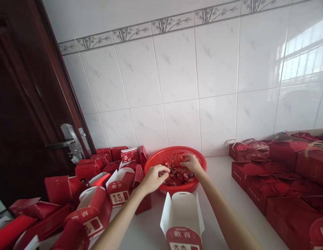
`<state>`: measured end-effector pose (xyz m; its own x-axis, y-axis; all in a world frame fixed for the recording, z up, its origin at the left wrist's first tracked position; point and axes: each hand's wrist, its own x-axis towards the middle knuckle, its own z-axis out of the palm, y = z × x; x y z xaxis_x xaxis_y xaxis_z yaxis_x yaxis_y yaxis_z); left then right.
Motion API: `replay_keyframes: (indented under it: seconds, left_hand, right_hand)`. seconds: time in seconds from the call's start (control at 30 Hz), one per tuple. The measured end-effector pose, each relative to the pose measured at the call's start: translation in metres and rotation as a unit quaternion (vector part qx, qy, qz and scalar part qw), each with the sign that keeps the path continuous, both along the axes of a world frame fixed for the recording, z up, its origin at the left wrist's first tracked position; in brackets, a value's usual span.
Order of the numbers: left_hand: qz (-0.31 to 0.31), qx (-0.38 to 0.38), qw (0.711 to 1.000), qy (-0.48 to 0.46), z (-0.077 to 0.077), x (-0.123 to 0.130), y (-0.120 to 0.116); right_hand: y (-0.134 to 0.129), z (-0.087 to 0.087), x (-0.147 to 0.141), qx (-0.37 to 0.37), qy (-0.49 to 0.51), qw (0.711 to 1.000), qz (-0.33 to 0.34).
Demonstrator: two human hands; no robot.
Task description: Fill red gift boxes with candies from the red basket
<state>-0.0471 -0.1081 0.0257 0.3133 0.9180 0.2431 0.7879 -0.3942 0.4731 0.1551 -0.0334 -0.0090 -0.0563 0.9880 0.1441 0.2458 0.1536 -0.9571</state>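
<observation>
A red plastic colander (174, 189) holds many small red-wrapped sweets (177, 178) and stands against the tiled wall. Over its left side is my left hand (155, 177), with fingers bent and thumb brought close to them; whatever lies between the fingertips is hidden. My right hand (193, 164) reaches in from the right, its fingers closed on the edge of a larger shiny red packet (179, 159). Between my forearms, in front of the colander, an open red gift box (184, 233) with a white inside stands upright, its flaps spread.
Many open red boxes (118, 185) crowd the left side, one with a patterned red packet (129, 155) in it. Rows of closed red boxes (257, 180), some with cord handles, fill the right. A dark door (25, 104) with a metal handle (72, 140) stands at far left.
</observation>
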Motion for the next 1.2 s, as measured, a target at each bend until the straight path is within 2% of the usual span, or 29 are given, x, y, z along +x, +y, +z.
replay_keyframes:
  seconds: [0.1,0.2,0.37,0.47,0.6,0.77,0.93,1.1,1.2]
  left_hand:
    - [-0.006,-0.097,0.992,0.078,0.0,0.003,0.03]
    - [-0.017,-0.155,0.978,0.139,-0.003,0.006,0.047]
    - [-0.024,-0.189,0.963,0.19,-0.009,0.013,0.057]
    - [-0.011,-0.18,0.966,0.183,-0.017,0.019,0.059]
    - [0.004,-0.127,0.985,0.113,-0.024,0.023,0.059]
    - [-0.007,-0.038,0.998,-0.042,-0.026,0.022,0.059]
    - [-0.039,-0.011,0.983,-0.179,-0.031,0.02,0.06]
    - [-0.065,-0.026,0.962,-0.264,-0.035,0.018,0.059]
    - [-0.074,-0.031,0.95,-0.301,-0.035,0.017,0.059]
  right_hand:
    - [-0.001,0.0,0.001,0.007,0.062,0.998,-0.011]
    - [-0.001,0.0,0.003,0.013,0.11,0.994,-0.013]
    - [0.002,-0.002,0.004,0.018,0.154,0.987,-0.045]
    - [0.004,-0.004,0.005,0.011,0.165,0.985,-0.052]
    - [0.004,-0.003,0.005,-0.015,0.164,0.986,-0.038]
    - [-0.001,0.001,0.006,-0.021,0.143,0.989,-0.02]
    - [-0.01,0.009,0.003,-0.033,0.11,0.992,0.053]
    - [-0.015,0.011,0.003,-0.021,0.071,0.98,0.186]
    - [-0.014,0.01,0.003,0.009,0.116,0.975,0.191]
